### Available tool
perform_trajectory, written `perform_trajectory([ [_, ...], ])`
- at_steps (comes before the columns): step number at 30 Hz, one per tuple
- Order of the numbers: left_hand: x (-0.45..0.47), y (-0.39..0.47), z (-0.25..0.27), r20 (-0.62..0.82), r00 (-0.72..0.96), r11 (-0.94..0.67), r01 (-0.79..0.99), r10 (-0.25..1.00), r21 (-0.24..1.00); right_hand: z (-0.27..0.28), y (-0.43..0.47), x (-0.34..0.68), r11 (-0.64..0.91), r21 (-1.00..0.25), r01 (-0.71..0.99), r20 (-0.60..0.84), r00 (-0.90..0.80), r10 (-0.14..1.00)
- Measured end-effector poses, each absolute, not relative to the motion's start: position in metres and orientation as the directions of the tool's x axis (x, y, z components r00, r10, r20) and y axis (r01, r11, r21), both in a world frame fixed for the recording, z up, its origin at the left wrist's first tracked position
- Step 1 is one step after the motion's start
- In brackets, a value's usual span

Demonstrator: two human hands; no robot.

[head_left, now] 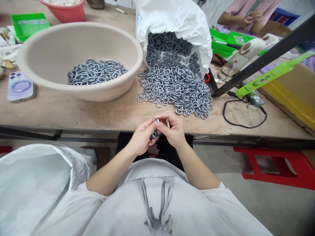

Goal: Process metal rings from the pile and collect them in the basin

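Note:
Just over the table's front edge, my two hands meet. My left hand [141,139] is closed around a few grey metal rings [154,134], partly hidden by the fingers. The fingertips of my right hand [173,129] pinch one of these rings from the other side, touching my left fingers. A thin light-coloured sliver shows between my right fingers, too small to name. Beyond the hands lies a heap of loose metal rings [177,88], spilling from a white sack [172,16] on its side. Left of it, a large beige basin [81,88] holds more rings.
A purple phone [21,87] lies left of the basin, near a green tray [29,26] and a red bowl [66,11]. At right stand a black metal bar [261,55], a bottle [238,60] and a looped cable [242,126]. Another person [246,16] works across the table.

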State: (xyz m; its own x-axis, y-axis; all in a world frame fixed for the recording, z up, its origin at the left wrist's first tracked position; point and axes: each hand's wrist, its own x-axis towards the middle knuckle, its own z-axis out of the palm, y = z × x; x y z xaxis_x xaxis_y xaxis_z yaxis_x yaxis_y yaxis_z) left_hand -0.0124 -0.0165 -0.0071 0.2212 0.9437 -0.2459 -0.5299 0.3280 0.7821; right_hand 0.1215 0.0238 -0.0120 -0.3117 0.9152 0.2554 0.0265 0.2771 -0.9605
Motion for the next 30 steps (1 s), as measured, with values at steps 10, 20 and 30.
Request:
perform_trajectory([
  [10, -0.017, -0.013, -0.002, -0.268, 0.197, 0.333, -0.552, 0.943, 0.764, 0.007, 0.013, 0.137, 0.587, -0.709, 0.390, 0.346, -0.533, 0.772],
  [20, -0.019, -0.014, -0.001, -0.250, 0.251, 0.349, -0.535, 0.935, 0.769, 0.010, 0.011, 0.136, 0.661, -0.659, 0.358, 0.402, -0.575, 0.713],
  [30, -0.024, -0.024, -0.002, -0.151, 0.375, 0.318, -0.437, 0.915, 0.841, 0.007, 0.024, 0.144, 0.480, -0.793, 0.374, 0.305, -0.439, 0.846],
])
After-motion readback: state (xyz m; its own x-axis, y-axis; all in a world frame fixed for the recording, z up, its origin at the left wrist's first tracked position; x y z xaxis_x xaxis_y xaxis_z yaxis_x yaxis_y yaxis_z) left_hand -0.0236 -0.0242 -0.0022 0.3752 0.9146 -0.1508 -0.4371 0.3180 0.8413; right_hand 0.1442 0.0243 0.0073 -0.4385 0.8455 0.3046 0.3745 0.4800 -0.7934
